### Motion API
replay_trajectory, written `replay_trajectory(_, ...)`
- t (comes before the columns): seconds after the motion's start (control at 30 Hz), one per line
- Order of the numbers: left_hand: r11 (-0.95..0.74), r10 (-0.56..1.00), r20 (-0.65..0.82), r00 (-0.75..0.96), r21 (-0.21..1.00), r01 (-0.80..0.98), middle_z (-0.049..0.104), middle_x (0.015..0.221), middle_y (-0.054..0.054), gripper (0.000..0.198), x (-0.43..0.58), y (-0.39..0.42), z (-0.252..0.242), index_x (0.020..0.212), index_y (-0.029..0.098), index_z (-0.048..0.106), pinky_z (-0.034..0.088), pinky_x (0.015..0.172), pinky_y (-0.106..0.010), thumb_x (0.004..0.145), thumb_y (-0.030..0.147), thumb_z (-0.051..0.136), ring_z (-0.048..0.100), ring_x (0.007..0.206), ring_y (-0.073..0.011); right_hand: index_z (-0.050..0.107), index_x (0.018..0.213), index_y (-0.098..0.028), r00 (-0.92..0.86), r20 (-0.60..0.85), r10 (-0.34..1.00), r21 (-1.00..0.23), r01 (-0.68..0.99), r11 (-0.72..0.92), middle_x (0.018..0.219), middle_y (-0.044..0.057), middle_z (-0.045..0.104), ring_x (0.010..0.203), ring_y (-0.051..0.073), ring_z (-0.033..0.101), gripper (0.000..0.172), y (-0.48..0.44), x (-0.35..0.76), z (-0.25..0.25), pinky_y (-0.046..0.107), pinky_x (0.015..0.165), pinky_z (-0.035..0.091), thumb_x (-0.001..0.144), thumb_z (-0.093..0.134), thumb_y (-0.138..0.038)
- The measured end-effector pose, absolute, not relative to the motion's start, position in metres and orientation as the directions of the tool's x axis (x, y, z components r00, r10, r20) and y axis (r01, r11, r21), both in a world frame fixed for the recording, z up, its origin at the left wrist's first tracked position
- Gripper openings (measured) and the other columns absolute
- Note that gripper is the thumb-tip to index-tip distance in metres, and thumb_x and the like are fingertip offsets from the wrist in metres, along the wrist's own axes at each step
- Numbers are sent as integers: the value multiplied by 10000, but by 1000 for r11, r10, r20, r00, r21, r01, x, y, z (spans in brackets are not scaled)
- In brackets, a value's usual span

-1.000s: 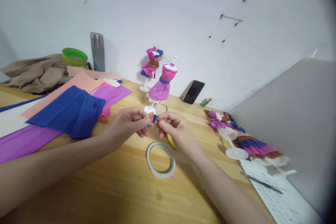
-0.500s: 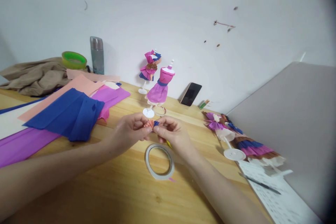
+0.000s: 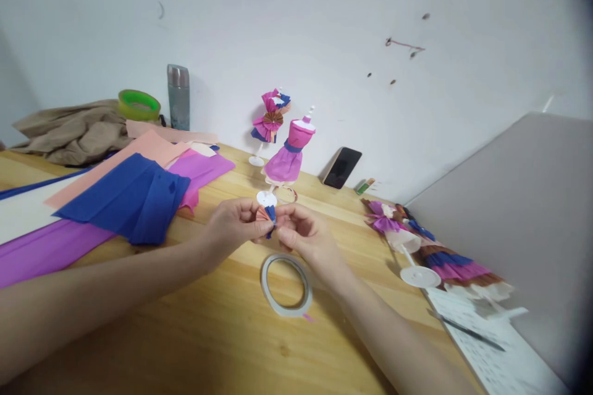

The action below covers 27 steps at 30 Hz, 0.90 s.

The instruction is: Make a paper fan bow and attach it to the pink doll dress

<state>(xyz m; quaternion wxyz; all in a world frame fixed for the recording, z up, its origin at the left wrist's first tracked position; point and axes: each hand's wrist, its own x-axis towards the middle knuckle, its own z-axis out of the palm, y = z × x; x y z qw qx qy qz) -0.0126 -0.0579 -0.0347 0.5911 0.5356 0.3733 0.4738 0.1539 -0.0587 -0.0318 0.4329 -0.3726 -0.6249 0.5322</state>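
A small pleated paper piece (image 3: pixel 263 214), salmon on one side and blue on the other, is between my hands above the table. My left hand (image 3: pixel 234 222) pinches its salmon side between thumb and fingers. At the blue edge, the curled fingertips of my right hand (image 3: pixel 303 229) press against the piece. Just below lies a roll of white tape (image 3: pixel 265 287), flat on the wood. Behind my hands stands a small dress form (image 3: pixel 291 148) in a pink and purple paper dress with a blue waistband.
Blue paper (image 3: pixel 125 197) and other coloured sheets lie left, near a green tape roll (image 3: pixel 139 105), brown cloth (image 3: pixel 78 133) and a bottle (image 3: pixel 178 99). A second dressed form (image 3: pixel 271 118) and a phone (image 3: pixel 341 168) are behind. Right are dressed forms lying down and a pen (image 3: pixel 472 333).
The pleated piece has turned more upright, showing its blue side and a lower blue tip. My right fingers have shifted along its edge. The whole view has moved slightly.
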Motion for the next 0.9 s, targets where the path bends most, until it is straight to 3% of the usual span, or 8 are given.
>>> replay_trajectory(0.17, 58, 958, 9, 286, 973, -225, 607, 605, 24, 220, -12, -59, -37, 652, 160, 565, 470, 566, -222, 601, 274, 746, 540, 549, -86, 657, 927, -189, -328, 278, 903, -898, 246, 366, 670, -15, 578, 578, 114, 507, 279, -60, 153, -33, 245, 534, 394, 689, 752, -299)
replay_trajectory(0.37, 36, 959, 27, 282, 975, -217, 607, 597, 22, 187, -13, -59, -38, 664, 154, 580, 475, 578, -225, 632, 257, 732, 552, 569, -91, 632, 939, -182, -344, 235, 909, -943, 146, 299, 628, -32, 536, 539, 101, 484, 255, -59, 157, -24, 241, 522, 392, 722, 692, -302)
replay_trajectory(0.67, 73, 960, 0, 281, 966, -249, 596, 581, 29, 194, -12, -63, -31, 643, 153, 559, 473, 584, -227, 630, 254, 724, 533, 545, -81, 545, 637, -176, -352, 313, 882, -746, 483, 458, 574, -22, 530, 508, 86, 438, 183, -66, 161, -24, 229, 486, 343, 773, 634, -261)
replay_trajectory(0.9, 31, 954, 39, 297, 973, -228, 615, 594, 17, 192, -13, -60, -36, 656, 146, 562, 463, 572, -221, 642, 256, 718, 556, 560, -89, 529, 644, -178, -333, 205, 920, -861, 386, 332, 547, -30, 496, 475, 87, 443, 224, -56, 170, -21, 226, 457, 350, 767, 636, -332)
